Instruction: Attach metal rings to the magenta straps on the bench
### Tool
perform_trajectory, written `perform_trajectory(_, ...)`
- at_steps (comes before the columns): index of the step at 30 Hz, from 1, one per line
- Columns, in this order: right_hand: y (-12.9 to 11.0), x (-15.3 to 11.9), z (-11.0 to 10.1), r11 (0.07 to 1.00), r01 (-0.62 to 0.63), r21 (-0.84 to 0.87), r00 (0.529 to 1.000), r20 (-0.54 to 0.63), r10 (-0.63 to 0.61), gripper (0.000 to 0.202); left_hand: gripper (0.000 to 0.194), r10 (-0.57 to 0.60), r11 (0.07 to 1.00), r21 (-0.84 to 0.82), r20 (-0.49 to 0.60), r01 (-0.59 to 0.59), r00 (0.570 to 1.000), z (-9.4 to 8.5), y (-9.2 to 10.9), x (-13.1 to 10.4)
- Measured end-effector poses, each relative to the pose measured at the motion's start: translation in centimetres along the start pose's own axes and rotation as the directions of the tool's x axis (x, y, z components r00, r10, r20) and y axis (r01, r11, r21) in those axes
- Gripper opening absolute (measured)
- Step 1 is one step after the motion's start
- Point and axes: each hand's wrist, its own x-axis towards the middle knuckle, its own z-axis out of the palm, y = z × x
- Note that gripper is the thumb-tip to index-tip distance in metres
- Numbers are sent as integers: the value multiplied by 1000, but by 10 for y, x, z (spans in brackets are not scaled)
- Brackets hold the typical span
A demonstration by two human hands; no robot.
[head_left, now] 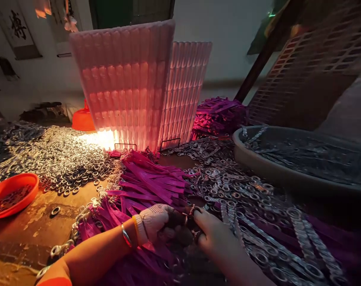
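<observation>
- On my feed, the widest open room is lower left, where the worktop [43, 228] shows its worn brown surface around one loose metal ring [55, 211].
- An orange dish [33, 190] bounds that room at the left edge; a pile of metal rings [58, 155] bounds it behind.
- To the right, I see metal chains [242, 190] spreading up to the grey basin's rim [237, 140].
- Two ribbed plastic panels [123, 87] stand upright behind the centre, beyond the magenta straps [150, 178].
- The straps lie at centre and lower centre, directly behind the hands and beneath the left wrist.
- My left hand [153, 223], in a white glove, reaches in from lower left; my right hand [211, 228], bare, comes from lower right, and they nearly meet.
- Both sets of fingers bend inward around small coppery links [193, 209]; it's too dark for me to tell how far they close or what they grip.
</observation>
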Motion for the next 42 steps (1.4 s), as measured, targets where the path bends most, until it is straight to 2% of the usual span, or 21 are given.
perform_trajectory(5,5,-2,5,982,-40,-187,999,-4,39,24,18,229,934,298,-73,-198,971,-1,4,-10)
perform_trajectory(8,2,-5,6,967,-31,-253,999,10,34,23,4,371,791,539,-45,-291,927,-4,7,-13)
perform_trajectory(10,-1,-7,5,958,-19,-286,999,37,31,23,10,392,718,634,-27,-287,920,-6,6,-11)
perform_trajectory(13,-7,-9,0,958,-41,-282,997,56,59,21,14,400,733,609,-28,-302,916,-10,1,-3)
perform_trajectory(17,-22,-9,-4,945,-90,-314,996,-31,84,14,4,444,797,485,-68,-359,893,-9,-3,5)
perform_trajectory(19,-31,-10,-2,940,-116,-320,992,-75,97,16,6,440,832,411,-78,-373,895,-6,-2,5)
perform_trajectory(23,-40,-13,3,951,-296,-90,953,-96,288,18,13,394,876,313,-26,-367,919,2,12,-8)
perform_trajectory(26,-33,-16,-5,930,-352,108,922,-131,364,19,20,414,859,335,-8,-387,910,4,40,-30)
perform_trajectory(27,-28,-17,-9,924,-341,175,914,-169,369,20,23,449,828,391,-30,-403,893,2,53,-39)
perform_trajectory(29,-18,-19,-19,907,-287,309,895,-251,369,22,23,581,682,592,-83,-429,810,-5,78,-56)
perform_trajectory(31,-10,-21,-26,882,-233,411,887,-283,366,23,21,693,440,809,-31,-389,720,-15,96,-67)
perform_trajectory(32,-7,-22,-28,873,-219,435,891,-275,361,22,20,710,314,889,14,-334,705,-20,100,-70)
perform_trajectory(33,-5,-24,-29,870,-216,442,900,-256,354,22,18,693,190,947,57,-258,719,-25,100,-70)
perform_trajectory(35,-4,-25,-29,881,-230,413,919,-207,337,20,18,594,-22,996,87,-92,800,-31,94,-62)
perform_trajectory(37,-7,-26,-29,898,-252,360,928,-172,330,19,19,499,-165,986,56,32,865,-34,83,-48)
perform_trajectory(39,-11,-26,-30,905,-279,320,930,-145,338,20,19,483,-232,966,16,111,876,-33,74,-32)
perform_trajectory(42,-18,-25,-33,913,-322,249,929,-104,356,22,25,506,-275,945,-12,175,862,-29,69,-11)
